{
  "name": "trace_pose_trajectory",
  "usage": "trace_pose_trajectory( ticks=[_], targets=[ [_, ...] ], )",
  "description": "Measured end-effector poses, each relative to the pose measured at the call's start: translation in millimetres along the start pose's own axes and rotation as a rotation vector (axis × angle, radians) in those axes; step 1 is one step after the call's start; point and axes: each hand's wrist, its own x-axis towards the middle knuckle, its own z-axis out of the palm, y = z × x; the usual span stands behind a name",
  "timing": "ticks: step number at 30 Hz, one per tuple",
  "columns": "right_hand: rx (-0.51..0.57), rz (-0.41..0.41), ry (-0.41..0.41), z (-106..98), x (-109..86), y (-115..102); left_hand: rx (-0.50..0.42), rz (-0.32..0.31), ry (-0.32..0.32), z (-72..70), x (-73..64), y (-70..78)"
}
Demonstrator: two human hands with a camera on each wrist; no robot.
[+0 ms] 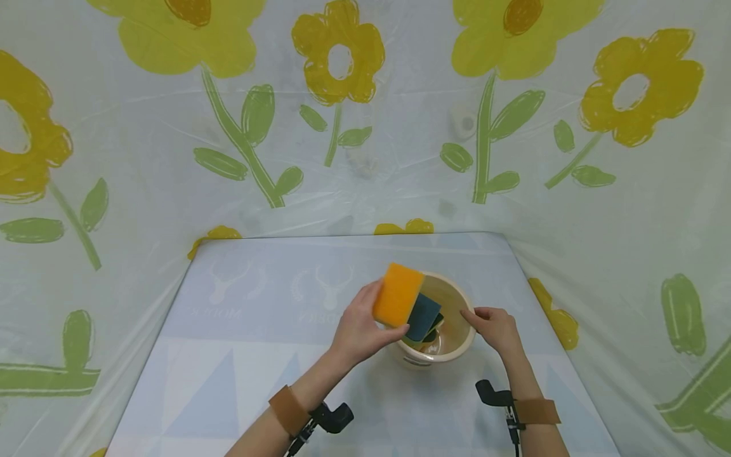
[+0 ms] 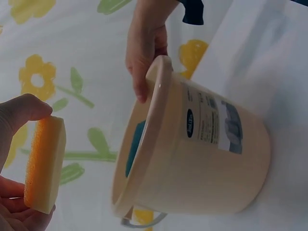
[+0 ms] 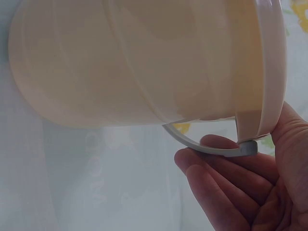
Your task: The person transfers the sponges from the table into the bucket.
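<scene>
A sponge (image 1: 398, 295), orange on one face and pale cream on the other, is pinched between the thumb and fingers of my left hand (image 1: 361, 331). It hangs over the near-left side of a beige plastic bucket (image 1: 459, 325) standing on the table. Inside the bucket lie a dark blue sponge (image 1: 424, 316) and, partly hidden under it, other dark green-and-yellow pieces. My right hand (image 1: 499, 328) grips the bucket's right rim, thumb over the edge. In the right wrist view, its fingers are beside the grey handle (image 3: 204, 147) outside the wall.
The table (image 1: 268, 285) has a pale cover with blue triangles and faint deer prints. Behind and around it hangs a white sheet (image 1: 400, 127) with yellow flowers. A printed label (image 2: 211, 120) is on the bucket's outer wall.
</scene>
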Motion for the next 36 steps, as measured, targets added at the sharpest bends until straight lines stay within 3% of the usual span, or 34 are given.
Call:
trace_pose_trajectory(
  ticks=[23, 36],
  targets=[
    [0.010, -0.011, -0.003, 1, 0.2, 1, 0.033, -0.004, -0.088, 22.4, 9.2, 5.5],
    [-0.001, -0.001, -0.004, 2, 3.4, 4, 0.072, 0.019, -0.113, 39.6, 15.5, 1.2]
  ],
)
